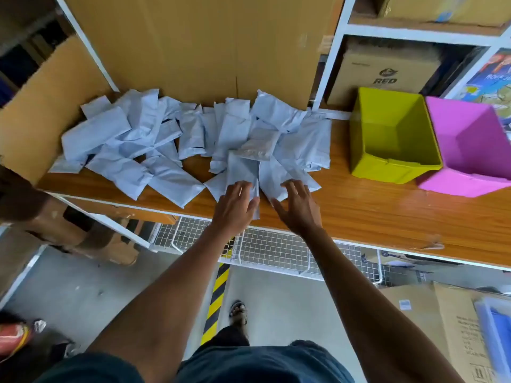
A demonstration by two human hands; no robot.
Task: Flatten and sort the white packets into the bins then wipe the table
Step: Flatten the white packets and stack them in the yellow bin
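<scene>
Several crumpled white packets (154, 134) lie spread across the left and middle of the wooden table (373, 217). My left hand (235, 208) rests on a white packet (243, 170) at the table's front edge, its thumb over the packet's lower corner. My right hand (297, 205) hovers with spread fingers, fingertips touching the neighbouring packet (279, 178). A greyish see-through packet (260, 145) lies on top of the pile just behind. At the right stand a yellow-green bin (367, 167) and a pink bin (453, 183), both showing bare insides.
A big cardboard sheet (193, 45) stands behind the packets, another leans at the left. White shelving with boxes rises at the back right. A wire basket (276, 250) hangs under the table. Yellow-black floor tape and my foot show below.
</scene>
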